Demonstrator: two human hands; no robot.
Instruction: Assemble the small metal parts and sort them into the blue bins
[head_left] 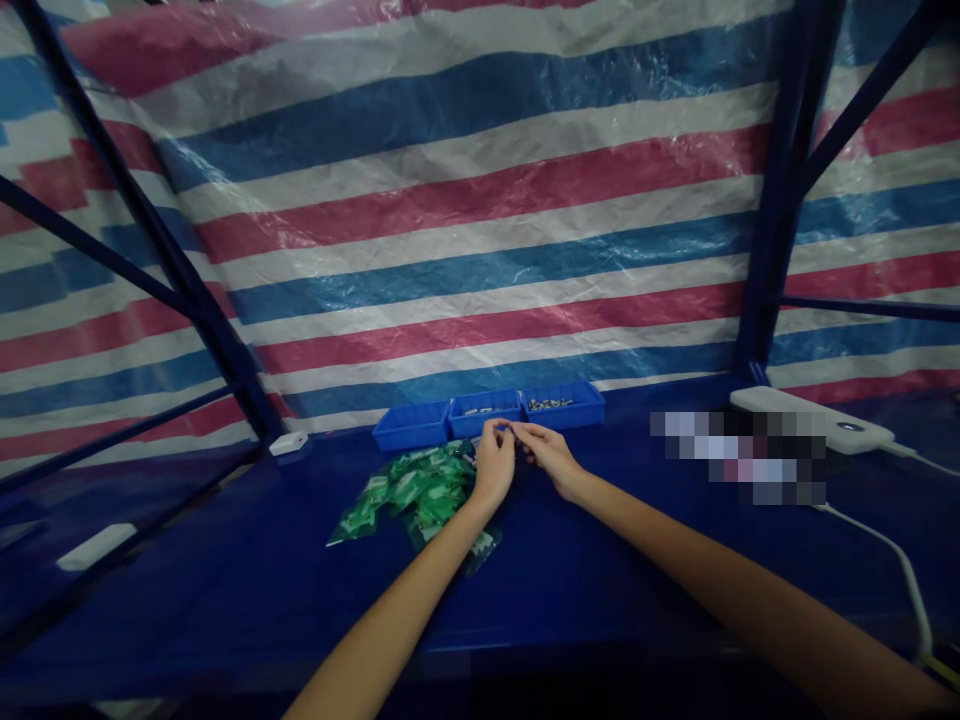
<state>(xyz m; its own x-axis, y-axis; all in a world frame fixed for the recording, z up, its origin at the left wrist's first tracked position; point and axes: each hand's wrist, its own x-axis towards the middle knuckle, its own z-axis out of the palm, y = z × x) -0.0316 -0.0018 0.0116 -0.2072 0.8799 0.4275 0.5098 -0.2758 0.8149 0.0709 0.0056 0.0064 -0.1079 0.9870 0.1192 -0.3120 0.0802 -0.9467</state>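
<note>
My left hand (495,465) and my right hand (551,458) meet at the fingertips in front of the blue bins. Both are closed in a pinch, and whatever sits between the fingers is too small and hidden to name. Under and beside my left wrist lies a pile of small green-and-clear plastic packets (420,485). Just beyond my fingers stand a blue bin (559,418) with small metallic pieces, a middle blue bin (480,427) with a few pale pieces, and a left blue bin (411,432) whose inside I cannot make out.
On the blue table (585,590), a white power bank (814,418) with a cable (900,560) lies at the right, beside a blurred-out patch. A small white block (289,443) and a white bar (97,547) are at the left. Blue metal posts (780,200) and striped sheeting stand behind.
</note>
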